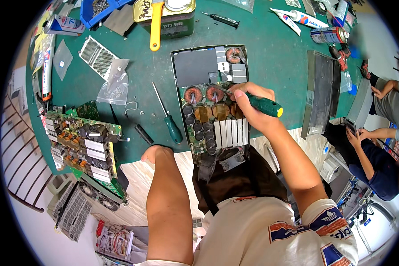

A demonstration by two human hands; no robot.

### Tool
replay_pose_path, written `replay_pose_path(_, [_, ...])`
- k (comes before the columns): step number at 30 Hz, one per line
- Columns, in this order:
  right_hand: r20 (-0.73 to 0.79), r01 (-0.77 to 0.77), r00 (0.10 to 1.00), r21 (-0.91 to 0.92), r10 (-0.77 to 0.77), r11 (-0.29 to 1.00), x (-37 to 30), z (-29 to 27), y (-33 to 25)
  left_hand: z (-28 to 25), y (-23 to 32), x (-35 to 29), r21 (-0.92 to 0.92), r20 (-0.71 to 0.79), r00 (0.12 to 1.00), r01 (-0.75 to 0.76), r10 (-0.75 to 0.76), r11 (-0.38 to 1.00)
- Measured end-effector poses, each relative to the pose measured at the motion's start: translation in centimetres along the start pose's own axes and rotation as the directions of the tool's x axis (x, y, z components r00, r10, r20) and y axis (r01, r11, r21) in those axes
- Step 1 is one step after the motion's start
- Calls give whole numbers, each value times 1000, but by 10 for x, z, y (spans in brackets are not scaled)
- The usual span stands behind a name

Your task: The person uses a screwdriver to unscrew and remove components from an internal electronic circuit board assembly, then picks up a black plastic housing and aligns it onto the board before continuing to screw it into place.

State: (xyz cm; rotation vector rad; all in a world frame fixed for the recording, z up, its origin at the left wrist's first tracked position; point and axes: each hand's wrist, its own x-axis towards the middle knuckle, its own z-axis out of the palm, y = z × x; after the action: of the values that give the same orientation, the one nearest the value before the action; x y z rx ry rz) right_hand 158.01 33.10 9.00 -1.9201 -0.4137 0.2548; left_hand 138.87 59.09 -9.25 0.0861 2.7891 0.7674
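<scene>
My right hand [255, 104] is closed round the green handle of a screwdriver [267, 105] with a yellow end. Its shaft points left over the copper-wound coils of an open power supply unit [229, 133]; whether the tip touches anything is too small to tell. This unit has a dark metal case, black capacitors and silver heat sinks. At the table's front edge rests my left hand [157, 153], its fingers mostly hidden. Beside it lies a short black rod [143, 134], and I cannot tell whether the hand touches it. A second green screwdriver [173, 130] lies nearby.
On the left are another circuit board assembly [86, 144], a perforated metal cover [97, 57] and a clear plastic bag [114, 86]. A tin [175, 26] stands behind the unit. At right lies a long metal casing [321, 93]. Two people sit beyond, one holding a phone [350, 126].
</scene>
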Motion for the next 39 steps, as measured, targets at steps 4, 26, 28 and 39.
replay_pose_path(4, [-24, 5, 1000, -4, -5, 1000, 2, 7, 4, 1, 1, -2, 169, 13, 1000, 0, -2, 986])
replay_pose_path(26, [11, -24, 1000, -83, 25, 996, 10, 9, 9, 11, -3, 19, 209, -33, 999, 4, 3, 978])
replay_pose_path(28, [-22, -5, 1000, -67, 3, 998, 10, 11, 10, 12, -3, 19, 209, -35, 999, 6, 2, 978])
replay_pose_path(39, [-1, 79, 997, -83, -80, 993, 6, 9, 3, 14, -5, 18, 208, -24, 1000, 3, 2, 978])
